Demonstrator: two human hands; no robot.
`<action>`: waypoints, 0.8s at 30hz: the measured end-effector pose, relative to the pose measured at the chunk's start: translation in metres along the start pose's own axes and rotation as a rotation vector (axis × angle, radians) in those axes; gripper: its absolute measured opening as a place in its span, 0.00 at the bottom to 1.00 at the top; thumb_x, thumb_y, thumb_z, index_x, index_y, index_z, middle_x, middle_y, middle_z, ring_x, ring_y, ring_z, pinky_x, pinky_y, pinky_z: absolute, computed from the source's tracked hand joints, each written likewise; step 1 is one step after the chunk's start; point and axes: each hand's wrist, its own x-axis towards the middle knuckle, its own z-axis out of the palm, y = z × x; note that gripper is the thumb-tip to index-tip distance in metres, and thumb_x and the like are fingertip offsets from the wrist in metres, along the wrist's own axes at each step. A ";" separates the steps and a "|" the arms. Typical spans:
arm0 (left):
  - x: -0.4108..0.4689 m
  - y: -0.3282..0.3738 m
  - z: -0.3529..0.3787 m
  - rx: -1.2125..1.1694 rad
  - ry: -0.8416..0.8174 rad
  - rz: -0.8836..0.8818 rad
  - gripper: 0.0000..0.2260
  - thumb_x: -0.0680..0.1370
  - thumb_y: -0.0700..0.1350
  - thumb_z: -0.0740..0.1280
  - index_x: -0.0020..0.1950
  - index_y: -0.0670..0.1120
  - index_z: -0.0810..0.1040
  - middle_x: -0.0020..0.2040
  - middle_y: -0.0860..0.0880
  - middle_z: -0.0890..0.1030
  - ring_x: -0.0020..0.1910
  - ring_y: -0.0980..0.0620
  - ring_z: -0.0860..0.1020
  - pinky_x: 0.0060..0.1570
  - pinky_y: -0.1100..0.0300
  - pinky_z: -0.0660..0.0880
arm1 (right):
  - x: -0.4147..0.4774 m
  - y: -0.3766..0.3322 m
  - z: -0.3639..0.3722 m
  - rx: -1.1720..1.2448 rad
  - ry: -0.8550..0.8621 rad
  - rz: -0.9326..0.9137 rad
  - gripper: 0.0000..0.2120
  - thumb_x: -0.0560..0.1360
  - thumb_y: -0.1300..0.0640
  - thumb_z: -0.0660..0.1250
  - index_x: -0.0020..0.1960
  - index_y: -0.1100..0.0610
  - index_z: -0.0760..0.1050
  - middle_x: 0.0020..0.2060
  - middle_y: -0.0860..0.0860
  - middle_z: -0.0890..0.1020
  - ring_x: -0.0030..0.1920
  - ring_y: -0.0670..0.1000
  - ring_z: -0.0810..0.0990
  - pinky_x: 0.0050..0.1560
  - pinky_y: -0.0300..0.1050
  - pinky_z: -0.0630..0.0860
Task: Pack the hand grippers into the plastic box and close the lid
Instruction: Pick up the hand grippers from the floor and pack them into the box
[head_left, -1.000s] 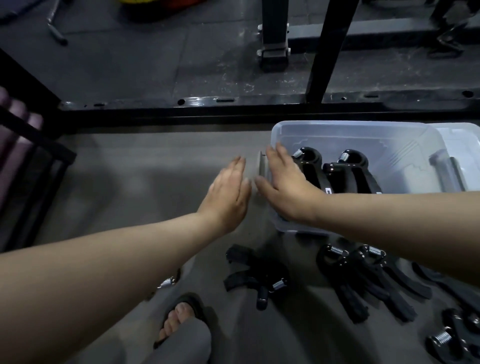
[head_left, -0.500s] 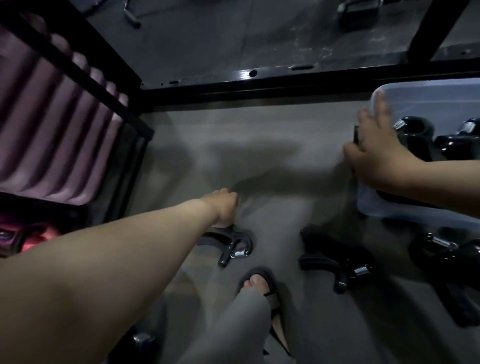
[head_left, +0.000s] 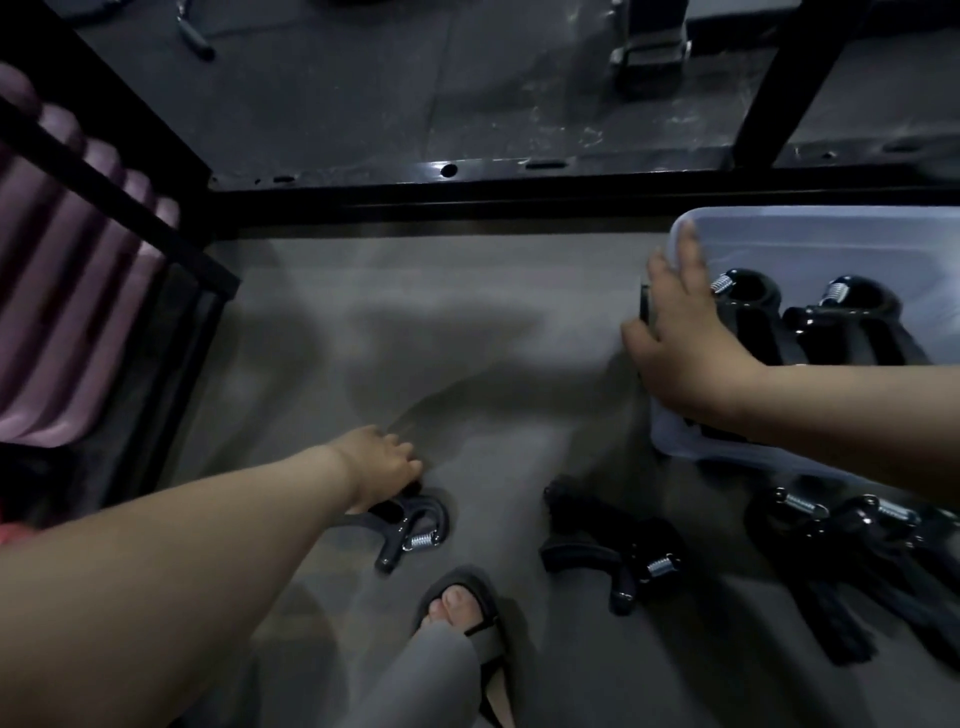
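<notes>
Head view, left hand (head_left: 375, 464) fingers (head_left: 407, 464) curled on hand gripper (head_left: 422, 513) (on floor (head_left: 467, 338))

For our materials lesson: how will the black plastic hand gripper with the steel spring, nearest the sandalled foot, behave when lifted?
Probably stiff: the black plastic hand gripper looks moulded. Its splayed handles should prevent rolling. Its steel coil spring may let them squeeze together.

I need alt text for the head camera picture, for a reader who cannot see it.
A person's left hand grips a black hand gripper on the grey floor, while the right hand rests on the left wall of a clear plastic box holding two grippers. More grippers lie on the floor nearby.
</notes>
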 end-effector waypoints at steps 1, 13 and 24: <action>0.000 -0.001 -0.002 0.002 0.031 -0.001 0.18 0.77 0.45 0.65 0.65 0.46 0.68 0.63 0.45 0.73 0.61 0.43 0.74 0.58 0.51 0.70 | 0.000 0.000 0.000 0.003 -0.005 0.003 0.31 0.78 0.59 0.58 0.78 0.60 0.51 0.78 0.51 0.34 0.78 0.56 0.43 0.71 0.42 0.48; 0.020 0.004 -0.075 -1.631 0.292 -0.463 0.09 0.84 0.46 0.56 0.56 0.41 0.70 0.44 0.40 0.79 0.32 0.48 0.78 0.33 0.55 0.77 | -0.002 0.001 -0.004 0.018 -0.052 -0.007 0.33 0.79 0.56 0.57 0.79 0.58 0.46 0.77 0.49 0.31 0.78 0.52 0.39 0.68 0.40 0.46; 0.009 0.028 -0.171 -2.636 0.276 0.295 0.16 0.83 0.50 0.55 0.63 0.43 0.75 0.46 0.49 0.80 0.35 0.55 0.75 0.36 0.63 0.73 | -0.021 0.016 -0.026 -0.052 -0.237 -0.143 0.29 0.80 0.50 0.59 0.78 0.52 0.53 0.76 0.48 0.28 0.79 0.57 0.46 0.75 0.50 0.56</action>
